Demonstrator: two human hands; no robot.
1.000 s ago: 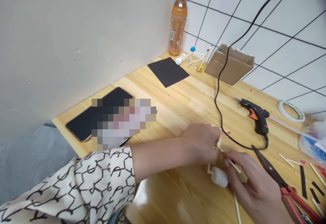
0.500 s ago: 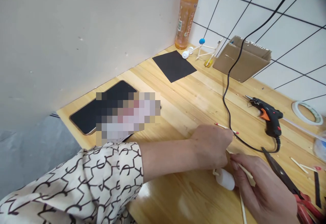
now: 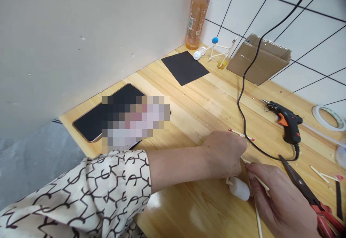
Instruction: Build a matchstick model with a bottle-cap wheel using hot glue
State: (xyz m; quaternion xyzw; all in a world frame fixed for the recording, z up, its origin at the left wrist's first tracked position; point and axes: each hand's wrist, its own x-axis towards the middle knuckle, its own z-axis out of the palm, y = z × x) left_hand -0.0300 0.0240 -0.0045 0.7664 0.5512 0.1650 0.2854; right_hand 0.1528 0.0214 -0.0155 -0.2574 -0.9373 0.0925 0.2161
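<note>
My left hand [image 3: 224, 153] is curled closed over the table, its fingertips turned away from view, so what they grip is hidden. Just below it is a white plastic cylinder [image 3: 240, 188] with a short pale stick end at its left side. My right hand [image 3: 282, 196] pinches a thin pale wooden stick [image 3: 261, 179], whose far end reaches my left hand. Another long pale stick [image 3: 258, 220] runs down below the right fingers. Red-handled pliers [image 3: 300, 184] lie beside my right hand.
A black glue gun [image 3: 288, 122] lies at right, its cable [image 3: 240, 101] crossing the table. Two matchsticks [image 3: 240, 134] lie near my left hand. Behind are a cardboard box [image 3: 259, 63], a small stick model [image 3: 214, 50], a bottle [image 3: 198, 14] and black sheet [image 3: 185, 68]. A phone [image 3: 92, 124] lies left.
The view has shifted slightly. Both hands keep nearly the same places and grips, with the white cylinder still below my left hand.
</note>
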